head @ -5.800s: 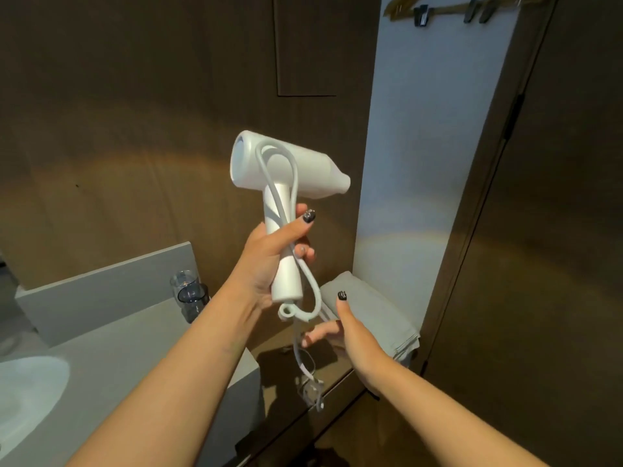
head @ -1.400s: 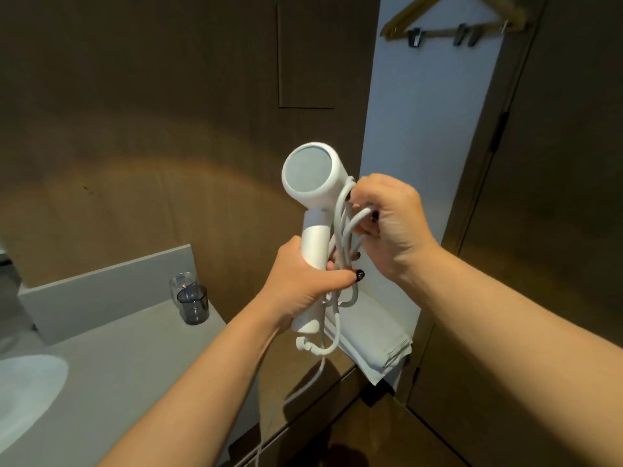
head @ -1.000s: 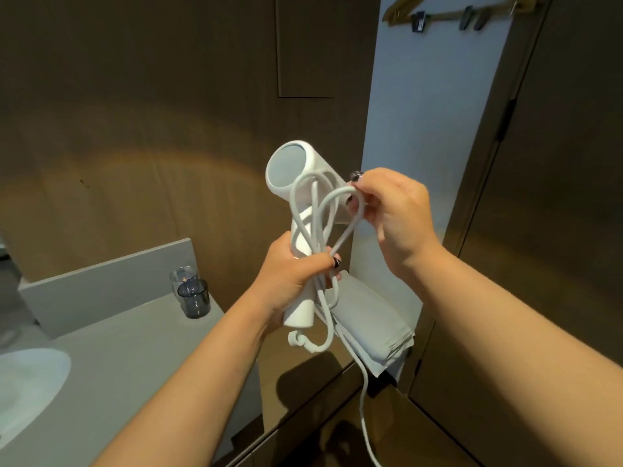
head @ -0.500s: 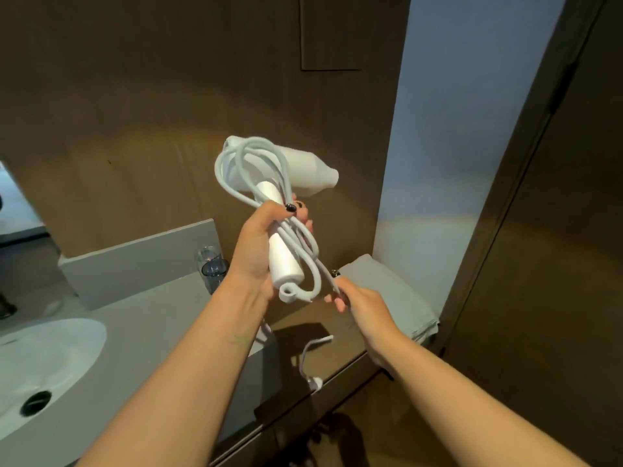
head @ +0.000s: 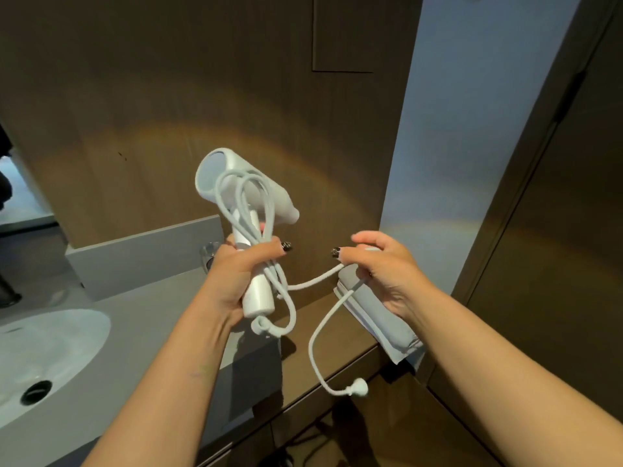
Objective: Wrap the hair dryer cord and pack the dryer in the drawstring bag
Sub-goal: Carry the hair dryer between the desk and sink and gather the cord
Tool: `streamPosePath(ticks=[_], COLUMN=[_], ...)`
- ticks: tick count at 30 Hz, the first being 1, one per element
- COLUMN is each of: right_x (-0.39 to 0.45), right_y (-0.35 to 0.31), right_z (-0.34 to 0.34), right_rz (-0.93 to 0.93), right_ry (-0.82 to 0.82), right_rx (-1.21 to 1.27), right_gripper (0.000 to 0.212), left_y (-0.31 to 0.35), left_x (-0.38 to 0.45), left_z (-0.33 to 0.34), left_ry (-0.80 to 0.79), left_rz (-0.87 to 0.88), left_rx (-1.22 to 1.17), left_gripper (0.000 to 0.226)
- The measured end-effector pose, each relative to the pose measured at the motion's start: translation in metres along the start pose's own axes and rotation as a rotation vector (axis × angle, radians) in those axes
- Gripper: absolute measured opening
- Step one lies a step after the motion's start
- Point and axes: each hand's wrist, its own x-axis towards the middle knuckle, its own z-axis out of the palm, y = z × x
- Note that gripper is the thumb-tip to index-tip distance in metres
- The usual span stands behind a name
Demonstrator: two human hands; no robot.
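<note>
Midway over a grey stone vanity counter [head: 101,338], a person's left hand [head: 236,274] grips the handle of a white plastic hair dryer [head: 242,187], fingers curled round both the handle and several loops of its white rubber cord [head: 249,210]. The dryer is held upright in the air, its barrel tilted with the nozzle pointing right and slightly down. The loops rise from the fist up over the barrel; another loop hangs beside the handle's base. From the left fist a short run of cord stretches across to the right hand [head: 381,267], which holds it with curled fingers, index finger extended above. Below that hand the cord drops in a long curve to a white round plug [head: 357,387] dangling in front of the brown wooden shelf edge [head: 337,362]. A folded grey cloth [head: 381,318] lies on the shelf beneath the right hand; whether it is the drawstring bag cannot be told. A white oval basin [head: 43,352] with a dark drain sits at lower left, and a clear glass tumbler [head: 207,256] shows partly behind the left hand. Brown wood panelling [head: 168,96] backs the scene.
</note>
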Motion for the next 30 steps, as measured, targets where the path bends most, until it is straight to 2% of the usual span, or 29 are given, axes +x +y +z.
streamPosePath(ticks=[2,5,10,13,17,21,24,27,30], right_x=[-0.005,-0.014,-0.033,-0.036,-0.032,-0.029,-0.025,-0.024,-0.028], right_y=[-0.008,-0.023,-0.029,-0.024,-0.022,-0.023,-0.027,-0.026,-0.007], right_z=[0.005,0.014,0.036,0.043,0.037,0.035,0.031,0.016,-0.003], right_rz=[-0.037,-0.122,-0.422,-0.487,-0.529,-0.586,-0.625,-0.595,-0.495], right_ry=[-0.006,-0.028,-0.038,-0.047,-0.068,-0.14,-0.123,-0.038,0.113], right_rx=[-0.012,0.006,-0.077,-0.089,-0.254,-0.377,-0.384,-0.26,-0.147], right_gripper=[0.04,0.045,0.05,0.051,0.055,0.049,0.039,0.028,0.018], left_y=[-0.008,-0.02,-0.049,-0.063,-0.074,-0.08,-0.083,-0.088,-0.095], left_x=[-0.001,-0.003,-0.013,-0.014,-0.014,-0.017,-0.015,-0.016,-0.017], left_z=[0.002,0.006,0.016,0.02,0.023,0.027,0.025,0.022,0.019], left_ry=[-0.026,-0.118,-0.228,-0.217,-0.23,-0.244,-0.302,-0.296,-0.218], left_rz=[0.015,0.02,-0.002,-0.003,0.006,-0.061,-0.103,-0.136,-0.198], left_rx=[0.082,0.125,0.063,0.139,0.202,0.127,0.065,-0.024,-0.14], left_gripper=[0.032,0.035,0.06,0.053,0.044,0.034,0.054,0.047,0.059])
